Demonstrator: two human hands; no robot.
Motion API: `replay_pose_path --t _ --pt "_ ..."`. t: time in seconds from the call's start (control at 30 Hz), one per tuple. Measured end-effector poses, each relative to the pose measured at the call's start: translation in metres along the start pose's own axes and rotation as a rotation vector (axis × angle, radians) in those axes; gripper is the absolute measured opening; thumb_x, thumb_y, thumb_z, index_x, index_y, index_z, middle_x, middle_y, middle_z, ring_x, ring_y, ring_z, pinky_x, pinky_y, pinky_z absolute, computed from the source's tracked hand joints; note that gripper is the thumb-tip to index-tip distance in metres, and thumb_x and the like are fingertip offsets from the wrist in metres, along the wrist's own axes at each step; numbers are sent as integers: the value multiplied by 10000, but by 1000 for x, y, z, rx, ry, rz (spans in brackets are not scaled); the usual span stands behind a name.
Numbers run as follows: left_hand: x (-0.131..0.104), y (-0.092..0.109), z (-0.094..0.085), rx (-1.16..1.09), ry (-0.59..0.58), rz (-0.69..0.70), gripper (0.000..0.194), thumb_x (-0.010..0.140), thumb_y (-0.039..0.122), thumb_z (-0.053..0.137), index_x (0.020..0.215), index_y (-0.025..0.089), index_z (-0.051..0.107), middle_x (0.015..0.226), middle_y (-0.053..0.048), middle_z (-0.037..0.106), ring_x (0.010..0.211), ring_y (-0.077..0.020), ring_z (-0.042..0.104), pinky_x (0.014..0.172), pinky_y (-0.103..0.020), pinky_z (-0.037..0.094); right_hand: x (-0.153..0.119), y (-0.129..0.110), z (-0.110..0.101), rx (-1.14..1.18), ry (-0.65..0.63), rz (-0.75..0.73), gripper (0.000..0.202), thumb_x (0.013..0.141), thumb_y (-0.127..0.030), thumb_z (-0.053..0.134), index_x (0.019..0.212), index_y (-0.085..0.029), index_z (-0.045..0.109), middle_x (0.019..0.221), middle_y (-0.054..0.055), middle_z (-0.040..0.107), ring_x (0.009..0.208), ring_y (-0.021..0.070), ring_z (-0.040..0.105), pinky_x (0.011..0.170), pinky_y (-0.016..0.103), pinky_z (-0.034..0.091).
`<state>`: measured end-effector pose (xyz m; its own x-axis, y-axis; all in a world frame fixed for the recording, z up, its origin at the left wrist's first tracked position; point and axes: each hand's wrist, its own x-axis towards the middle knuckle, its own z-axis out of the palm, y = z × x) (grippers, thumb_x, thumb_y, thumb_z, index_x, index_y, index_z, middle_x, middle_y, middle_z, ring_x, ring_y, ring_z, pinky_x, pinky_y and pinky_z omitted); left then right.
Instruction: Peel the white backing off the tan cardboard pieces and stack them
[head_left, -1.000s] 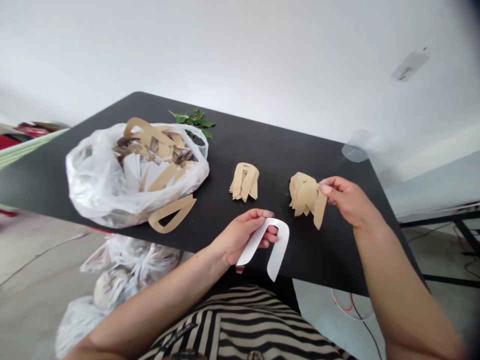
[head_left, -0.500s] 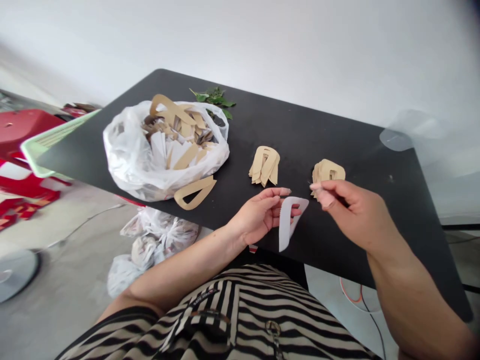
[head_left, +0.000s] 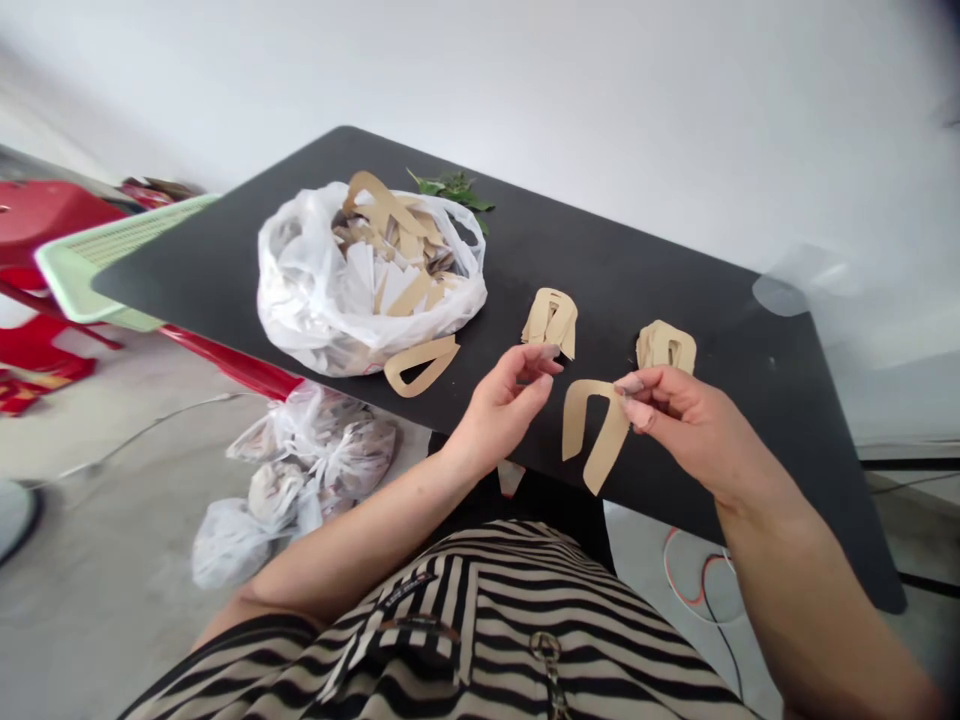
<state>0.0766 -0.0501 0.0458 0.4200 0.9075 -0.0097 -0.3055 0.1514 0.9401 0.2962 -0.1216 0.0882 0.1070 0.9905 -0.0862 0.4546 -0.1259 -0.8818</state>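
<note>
My right hand (head_left: 679, 425) pinches a tan U-shaped paper cutout (head_left: 576, 425) at its upper right corner, between thumb and fingertips. The cutout's two legs hang down toward me over the table's near edge. To its left is my left hand (head_left: 510, 400), fingers curved and apart, with nothing in it. Just beyond the left fingertips lies a fanned pile of similar tan cutouts (head_left: 551, 312). A second pile of cutouts (head_left: 670, 340) rests behind my right hand, which hides its lower part.
A white plastic bag (head_left: 300, 310) full of tan and white paper pieces stands on the black table (head_left: 645, 240). One loose cutout (head_left: 401, 375) lies beside it. Green leaves (head_left: 454, 188) are behind the bag. Tied bags (head_left: 330, 450) sit on the floor; a green basket (head_left: 82, 270) is at left.
The cutout, white side showing and around my left fingers before, now hangs from my right hand with its tan side showing. My left hand has come off it. The view has shifted slightly.
</note>
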Motion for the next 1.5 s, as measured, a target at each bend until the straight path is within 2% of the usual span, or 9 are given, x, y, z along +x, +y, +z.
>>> replay_pose_path --t 0.23,0.33,0.53,0.7,0.87,1.03,1.23,1.37,1.5 --pt "-4 -10 -10 -132 -226 -258 360 817 326 785 1122 175 668 950 -37 699 830 -139 636 759 -263 485 8 -4 13 31 24 -35 300 894 -399 715 1154 -258 671 978 50 745 886 205 713 831 378 605" --pt "-5 -9 -15 0 -132 -153 235 854 370 745 970 177 681 882 -16 678 763 -124 597 719 -247 464 16 -2 22 23 36 -27 361 891 -421 711 1210 -260 659 1000 53 751 887 211 716 840 396 606" --pt "-5 10 -27 517 11 194 92 902 305 682 881 241 745 841 -34 683 848 -187 609 851 -298 469 23 -2 40 -100 186 -159 161 902 -391 694 972 -250 663 903 24 714 796 188 675 754 352 577" --pt "3 10 -32 434 2 160 116 917 320 667 964 224 713 858 -31 672 794 -164 594 785 -282 469 31 -3 46 -62 238 -184 197 919 -401 674 1051 -257 651 907 24 707 782 188 683 769 378 581" --pt "50 4 -34 228 -78 6 250 901 306 660 1125 198 627 785 25 587 690 -112 541 660 -233 440 78 2 38 67 234 -82 288 884 -437 712 1061 -215 659 900 41 731 713 173 678 725 368 592" --pt "120 1 -35 465 -60 81 251 848 228 648 1096 200 617 757 37 600 671 -115 558 640 -229 434 151 16 28 114 212 -37 291 829 -420 731 995 -197 646 854 27 727 717 159 663 743 339 566" --pt "158 -15 -33 900 -31 107 336 851 160 607 1185 195 600 764 1 664 741 -185 631 683 -278 457 198 46 25 -338 178 -57 250 851 -413 651 1003 -214 653 808 31 729 762 217 681 740 377 520" --pt "159 -23 -27 1030 -7 65 301 871 153 610 1169 192 627 845 -71 696 819 -242 672 744 -323 462 198 60 30 -711 176 -105 267 899 -437 572 1056 -236 654 1038 86 697 877 264 666 690 370 474" --pt "151 -21 -16 1101 3 53 152 938 213 574 1059 168 653 1022 -159 698 938 -298 681 816 -377 463 191 58 32 -829 185 -126 354 936 -491 503 1115 -225 653 1108 126 628 833 276 631 633 379 447"
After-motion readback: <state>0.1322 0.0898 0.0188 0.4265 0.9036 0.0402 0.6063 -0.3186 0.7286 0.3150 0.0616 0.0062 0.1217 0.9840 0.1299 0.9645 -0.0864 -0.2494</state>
